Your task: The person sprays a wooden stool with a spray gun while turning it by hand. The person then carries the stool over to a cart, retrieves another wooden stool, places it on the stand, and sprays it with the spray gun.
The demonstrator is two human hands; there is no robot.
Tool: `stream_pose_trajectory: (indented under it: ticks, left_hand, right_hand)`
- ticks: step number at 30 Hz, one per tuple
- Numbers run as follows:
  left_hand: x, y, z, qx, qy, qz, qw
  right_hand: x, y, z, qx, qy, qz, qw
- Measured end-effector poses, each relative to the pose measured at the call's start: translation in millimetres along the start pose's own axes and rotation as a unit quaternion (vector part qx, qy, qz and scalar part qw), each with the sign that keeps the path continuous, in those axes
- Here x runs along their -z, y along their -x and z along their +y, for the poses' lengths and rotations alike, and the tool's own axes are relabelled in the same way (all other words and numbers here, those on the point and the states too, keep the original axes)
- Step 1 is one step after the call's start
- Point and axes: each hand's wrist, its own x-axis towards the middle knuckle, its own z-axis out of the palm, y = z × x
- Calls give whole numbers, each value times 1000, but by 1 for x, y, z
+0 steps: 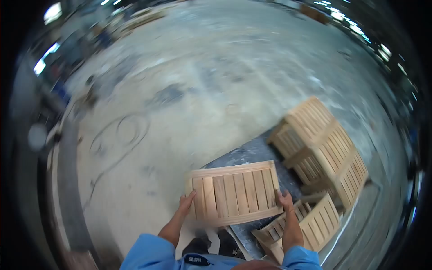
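Observation:
A slatted wooden panel point(235, 193) with a pale frame is held up in front of my body, level with my waist. My left hand point(186, 201) grips its left edge, the thumb lying on the upper face. On the opposite short side, my right hand point(284, 200) is closed round the frame, also with its thumb on top. The fingers beneath the panel are hidden. Below and behind the panel shows a dark table surface point(245, 155).
Stacked slatted wooden pieces point(335, 148) stand on the right of the dark surface. Another slatted wooden piece point(317, 222) lies nearer, beside my right forearm. A cable point(112, 166) curls across the concrete floor point(202, 99) at left. Timber point(141, 20) lies far off.

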Motion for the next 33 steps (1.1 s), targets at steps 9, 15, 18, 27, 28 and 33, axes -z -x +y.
stream_pose_trajectory:
  ticks: [9,15,18,27,28,33]
  left_hand:
    - [139,120,-26,-42,-9,244,969]
    - [139,253,-19,-6,60,422,904]
    - [159,345,-8,-9,147,512,846]
    - [107,602,44,-185,304,681,640]
    - [227,598,18,-176,333,670,640]
    - [302,605,7,-219,370,708,560]
  right_hand:
    - [-108,-4,-84,-83,-243,-308,916]
    - [-110,-8,-184,-81,-210,-445,867]
    - [-135,33,-273,18,-223,-537,814]
    - [-107,210,-574,357,-150,-777,496]
    - [-187,303,-627,380,-106,-769,503]
    - [-279,480,-754,544,-7,-633,550]
